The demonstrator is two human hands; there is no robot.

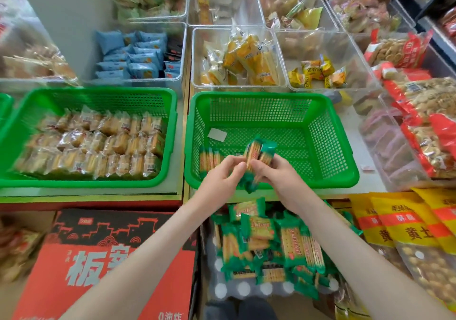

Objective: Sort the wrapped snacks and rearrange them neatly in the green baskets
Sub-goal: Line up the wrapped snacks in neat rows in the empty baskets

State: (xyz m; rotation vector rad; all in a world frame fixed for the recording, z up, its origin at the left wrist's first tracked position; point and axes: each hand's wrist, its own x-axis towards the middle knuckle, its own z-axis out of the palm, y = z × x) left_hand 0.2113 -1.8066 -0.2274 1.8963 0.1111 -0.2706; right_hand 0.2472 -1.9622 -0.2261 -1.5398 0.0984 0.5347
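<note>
view: head, looking down over both forearms.
right basket: green mesh, taken as the landmark for everything below.
held packs: a bundle of green-wrapped cracker packs is held over the basket's near edge, tilted, with its top over the basket floor.
left hand: fingers are curled and the bundle is pinched from its left side.
right hand: fingers are curled round the bundle's right side.
row: a few matching packs are stood on edge inside the basket, at its near left corner.
slip: white, laid flat on the basket floor, left of centre.
pile: loose matching packs are heaped below the basket's near side.
left basket: set beside the basket on its left, filled with rows of clear-wrapped cakes.
bins: clear, lined up behind the basket.
carton: red and black, below and left of the basket.
</note>
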